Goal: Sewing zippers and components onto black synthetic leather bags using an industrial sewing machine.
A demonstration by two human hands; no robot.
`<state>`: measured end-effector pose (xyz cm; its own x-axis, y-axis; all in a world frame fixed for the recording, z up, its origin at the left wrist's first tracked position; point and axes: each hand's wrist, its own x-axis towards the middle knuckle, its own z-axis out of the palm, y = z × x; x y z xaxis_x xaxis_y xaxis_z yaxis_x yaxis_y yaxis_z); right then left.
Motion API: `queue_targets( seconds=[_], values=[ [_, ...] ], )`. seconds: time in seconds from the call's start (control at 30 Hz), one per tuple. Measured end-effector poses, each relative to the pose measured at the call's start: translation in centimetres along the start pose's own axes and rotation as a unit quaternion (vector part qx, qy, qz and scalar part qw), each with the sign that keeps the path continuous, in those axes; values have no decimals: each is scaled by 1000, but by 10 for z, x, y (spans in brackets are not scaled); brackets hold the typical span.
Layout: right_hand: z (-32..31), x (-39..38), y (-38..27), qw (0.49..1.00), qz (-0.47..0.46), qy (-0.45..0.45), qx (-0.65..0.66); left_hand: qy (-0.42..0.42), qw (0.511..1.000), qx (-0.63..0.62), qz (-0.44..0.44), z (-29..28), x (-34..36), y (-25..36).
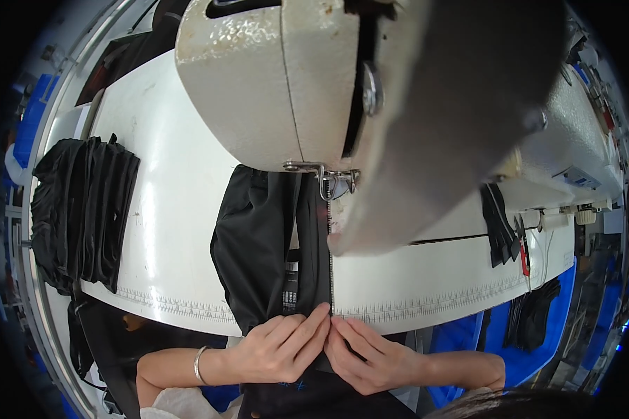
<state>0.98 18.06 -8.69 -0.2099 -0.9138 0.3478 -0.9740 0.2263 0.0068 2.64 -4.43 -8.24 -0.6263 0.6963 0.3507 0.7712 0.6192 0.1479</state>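
Black fabric [248, 237] lies on the white sewing table, running from under the needle area of the sewing machine [244, 84] to the front edge and over it. Along its right side goes a zipper [331, 279] with its teeth showing. My left hand [276, 353] is closed on the fabric at the front edge, its fingertips beside the zipper. Close against it, my right hand [374, 356] pinches the near end of the zipper. A small printed label [290, 290] shows on the fabric. The grey blurred shape at the right hides part of the table.
A stack of folded black pieces [84, 209] stands on the table [168, 230] at the left. Black strips [497, 227] and red-handled snips [523, 255] lie at the right. Below the right edge hangs a blue bin [555, 335] with black pieces [531, 314]. A ruler scale follows the table's front edge.
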Motion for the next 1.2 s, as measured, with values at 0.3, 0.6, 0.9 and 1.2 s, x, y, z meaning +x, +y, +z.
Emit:
queue_targets(
  seconds=[0.3,0.6,0.9,1.2],
  values=[
    [-6,11,19,998,-37,-40,-37,12,1000,-5,13,0,10,-17],
    [16,32,67,999,11,-32,-24,25,998,-49,-11,1,39,-76],
    [46,41,118,962,-126,-11,-241,46,997,-46,-44,34,45,-119],
    [52,35,112,996,-21,78,-35,-58,957,-210,-189,19,33,-120]
  ],
)
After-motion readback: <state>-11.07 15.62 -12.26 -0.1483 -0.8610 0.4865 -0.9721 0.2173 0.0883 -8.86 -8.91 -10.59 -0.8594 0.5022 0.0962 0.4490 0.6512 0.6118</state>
